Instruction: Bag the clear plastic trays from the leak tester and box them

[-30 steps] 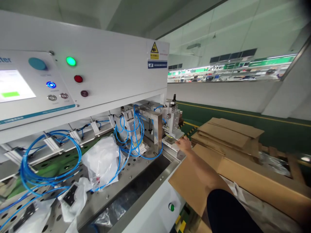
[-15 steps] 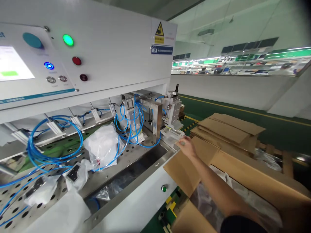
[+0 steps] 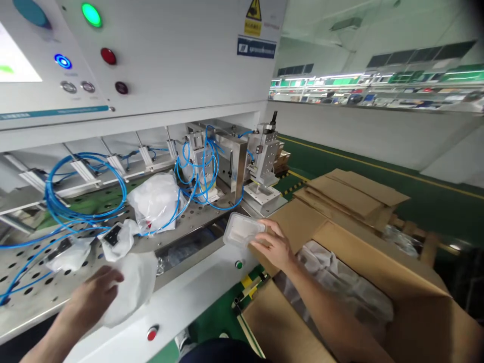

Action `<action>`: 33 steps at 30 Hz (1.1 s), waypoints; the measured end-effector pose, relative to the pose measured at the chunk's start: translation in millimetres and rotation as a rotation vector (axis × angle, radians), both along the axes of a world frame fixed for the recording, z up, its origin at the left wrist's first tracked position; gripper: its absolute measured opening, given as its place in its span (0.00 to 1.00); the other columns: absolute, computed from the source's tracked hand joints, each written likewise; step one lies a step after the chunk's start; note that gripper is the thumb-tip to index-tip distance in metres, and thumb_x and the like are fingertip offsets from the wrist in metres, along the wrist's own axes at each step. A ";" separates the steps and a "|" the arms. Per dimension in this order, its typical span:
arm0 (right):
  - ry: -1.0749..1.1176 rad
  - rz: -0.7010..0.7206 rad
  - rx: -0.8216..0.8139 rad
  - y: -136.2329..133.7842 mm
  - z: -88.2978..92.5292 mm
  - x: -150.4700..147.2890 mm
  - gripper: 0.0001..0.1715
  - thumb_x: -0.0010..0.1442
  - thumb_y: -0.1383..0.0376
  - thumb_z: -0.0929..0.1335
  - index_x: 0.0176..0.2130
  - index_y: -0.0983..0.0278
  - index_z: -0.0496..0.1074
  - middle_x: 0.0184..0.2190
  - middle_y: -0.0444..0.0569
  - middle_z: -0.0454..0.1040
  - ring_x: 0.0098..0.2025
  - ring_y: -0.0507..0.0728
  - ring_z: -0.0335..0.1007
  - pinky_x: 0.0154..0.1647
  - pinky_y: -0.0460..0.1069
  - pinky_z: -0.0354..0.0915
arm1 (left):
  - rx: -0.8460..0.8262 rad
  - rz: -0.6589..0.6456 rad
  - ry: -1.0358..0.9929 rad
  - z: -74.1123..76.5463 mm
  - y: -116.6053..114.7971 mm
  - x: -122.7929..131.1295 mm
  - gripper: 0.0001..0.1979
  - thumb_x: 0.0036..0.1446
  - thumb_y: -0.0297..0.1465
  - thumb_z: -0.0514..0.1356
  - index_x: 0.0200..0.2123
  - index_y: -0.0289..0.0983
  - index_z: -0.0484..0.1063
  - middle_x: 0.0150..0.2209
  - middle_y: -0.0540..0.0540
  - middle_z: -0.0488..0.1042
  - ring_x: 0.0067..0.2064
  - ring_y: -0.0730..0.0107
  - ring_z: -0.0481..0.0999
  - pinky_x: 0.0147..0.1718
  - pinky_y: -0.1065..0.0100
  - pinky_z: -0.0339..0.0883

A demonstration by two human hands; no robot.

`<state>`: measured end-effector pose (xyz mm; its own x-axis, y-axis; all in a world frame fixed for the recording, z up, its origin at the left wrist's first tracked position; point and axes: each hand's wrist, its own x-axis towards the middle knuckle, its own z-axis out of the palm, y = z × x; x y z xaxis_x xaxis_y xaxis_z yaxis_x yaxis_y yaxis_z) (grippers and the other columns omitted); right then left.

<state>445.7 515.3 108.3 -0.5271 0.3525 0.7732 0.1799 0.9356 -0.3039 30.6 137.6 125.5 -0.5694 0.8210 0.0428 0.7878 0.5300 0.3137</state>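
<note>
Left hand [image 3: 89, 302] has entered view, fingers spread on a white plastic bag [image 3: 130, 287] at the front edge of the perforated steel bed [image 3: 64, 287] (grip unclear). Right hand [image 3: 270, 247], fingers closed on a clear plastic tray [image 3: 242, 231], holds it off the fixture, outside the film-lined cardboard carton [image 3: 378, 262].

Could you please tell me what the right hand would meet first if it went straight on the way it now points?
The clear plastic tray in the right hand comes first; past that, probably the perforated steel deck of the machine, though depth is hard to judge.
</note>
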 end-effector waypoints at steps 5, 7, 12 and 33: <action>-0.006 0.068 -0.049 -26.9 -7.1 -4.3 0.06 0.65 0.60 0.74 0.36 0.59 0.77 0.56 0.54 0.70 0.57 0.64 0.73 0.55 0.58 0.75 | -0.133 -0.108 -0.041 -13.0 67.4 55.6 0.14 0.55 0.23 0.55 0.40 0.39 0.78 0.44 0.43 0.78 0.41 0.62 0.79 0.43 0.66 0.68; 0.014 0.064 -0.073 -41.4 -9.7 -10.9 0.06 0.66 0.60 0.74 0.37 0.59 0.77 0.56 0.55 0.70 0.56 0.64 0.73 0.54 0.58 0.75 | -0.122 -0.144 -0.085 -10.9 89.4 74.1 0.15 0.55 0.21 0.57 0.42 0.37 0.79 0.46 0.42 0.77 0.45 0.61 0.79 0.47 0.66 0.69; 0.116 0.099 -0.110 -83.7 -12.6 -36.8 0.05 0.65 0.62 0.75 0.38 0.58 0.76 0.56 0.57 0.68 0.55 0.65 0.74 0.51 0.60 0.77 | 0.002 -0.107 -0.133 -7.9 118.4 96.2 0.13 0.57 0.20 0.60 0.41 0.37 0.81 0.47 0.42 0.76 0.44 0.62 0.78 0.47 0.65 0.70; 0.038 0.317 0.051 -138.4 -41.9 -88.2 0.07 0.63 0.72 0.74 0.38 0.63 0.73 0.57 0.58 0.67 0.58 0.66 0.69 0.57 0.61 0.73 | 0.277 -0.190 -0.228 -9.5 108.7 111.0 0.24 0.56 0.17 0.54 0.54 0.34 0.78 0.53 0.38 0.75 0.54 0.58 0.77 0.58 0.60 0.72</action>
<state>357.6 376.9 66.5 -0.5750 0.1351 0.8069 -0.1338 0.9574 -0.2557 141.6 246.3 116.1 -0.4294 0.8874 0.1675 0.7573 0.2528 0.6021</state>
